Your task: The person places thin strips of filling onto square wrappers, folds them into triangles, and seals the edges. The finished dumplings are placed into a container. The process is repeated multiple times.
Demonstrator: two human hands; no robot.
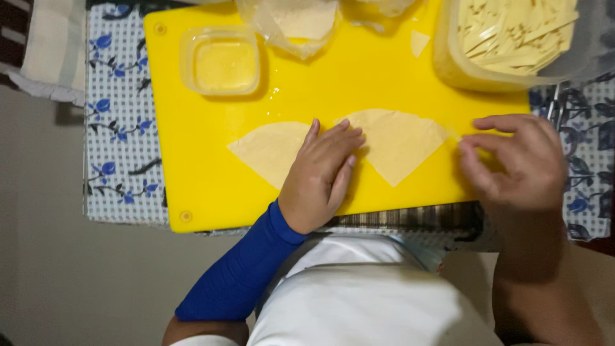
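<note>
- The small clear tub (221, 61) of pale liquid is sitting within reach on the yellow board (192, 166).
- Your left hand (320, 176) is pressing flat, fingers together, pinning the pastry sheet (400, 144).
- Your right hand (512, 160) is pinching the sheet's right corner, keeping it taut.

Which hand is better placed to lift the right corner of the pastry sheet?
Right, probably. The right hand pinches at the pastry sheet corner, while the left hand lies flat, pressing its middle.
</note>
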